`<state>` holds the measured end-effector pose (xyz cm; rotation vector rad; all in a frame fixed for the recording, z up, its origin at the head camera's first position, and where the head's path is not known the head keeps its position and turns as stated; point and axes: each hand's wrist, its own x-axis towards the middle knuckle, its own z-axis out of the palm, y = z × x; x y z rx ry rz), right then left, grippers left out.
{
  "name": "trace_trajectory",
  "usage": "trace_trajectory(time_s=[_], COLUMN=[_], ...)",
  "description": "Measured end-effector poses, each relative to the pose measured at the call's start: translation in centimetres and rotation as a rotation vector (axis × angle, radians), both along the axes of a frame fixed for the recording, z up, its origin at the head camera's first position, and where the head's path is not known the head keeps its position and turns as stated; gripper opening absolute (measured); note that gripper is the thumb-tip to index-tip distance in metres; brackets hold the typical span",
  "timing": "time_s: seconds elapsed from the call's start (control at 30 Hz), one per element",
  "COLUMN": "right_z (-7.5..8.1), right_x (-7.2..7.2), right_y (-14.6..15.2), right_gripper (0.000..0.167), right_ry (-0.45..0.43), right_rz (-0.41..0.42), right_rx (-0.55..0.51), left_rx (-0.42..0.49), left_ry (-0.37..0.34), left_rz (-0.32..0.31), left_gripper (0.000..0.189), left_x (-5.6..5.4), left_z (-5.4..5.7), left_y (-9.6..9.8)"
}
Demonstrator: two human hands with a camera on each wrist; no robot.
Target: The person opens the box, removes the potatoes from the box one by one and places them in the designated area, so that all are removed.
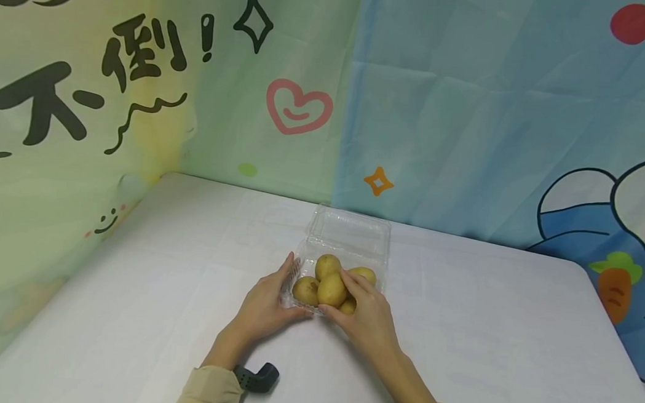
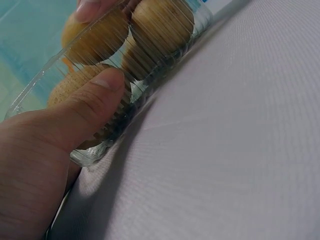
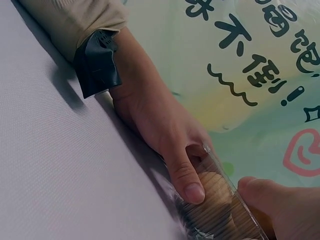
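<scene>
A clear plastic clamshell box (image 1: 350,229) sits on the table with its lid folded open toward the back. Several yellow-brown potatoes lie in its tray. My left hand (image 1: 263,306) grips the tray's left side, fingers along the outer side and thumb against the front wall; in the left wrist view, the thumb (image 2: 97,95) presses the ribbed plastic. Between thumb and fingers, my right hand (image 1: 371,318) holds a potato (image 1: 332,289) over the front of the tray. Another potato (image 1: 306,290) rests at the left, one (image 1: 327,266) behind, and others are partly hidden by the right hand.
A white-covered table (image 1: 492,335) spreads around the box. Behind it hangs a printed cloth backdrop (image 1: 450,111), which also runs along the left side. Dark wrist-worn devices (image 1: 258,377) sit at both wrists, by beige sleeves (image 1: 211,392).
</scene>
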<state>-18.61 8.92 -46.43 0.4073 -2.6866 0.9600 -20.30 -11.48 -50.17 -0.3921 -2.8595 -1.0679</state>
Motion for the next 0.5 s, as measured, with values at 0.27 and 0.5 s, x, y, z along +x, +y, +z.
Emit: trace_trajectory(time_s=[0.27, 0.5], right_z=[-0.10, -0.05], right_x=[-0.04, 0.02], right_y=[0.15, 0.28], right_gripper=[0.073, 0.074], right_ry=[0.015, 0.038], right_rz=[0.016, 0.026], right_rx=[-0.016, -0.019], left_rx=[0.000, 0.002], left_ry=[-0.010, -0.018], left_rz=[0.005, 0.003], left_gripper=[0.112, 0.112], left_x=[0.03, 0.04], left_z=[0.10, 0.23], left_y=[0.01, 0.05])
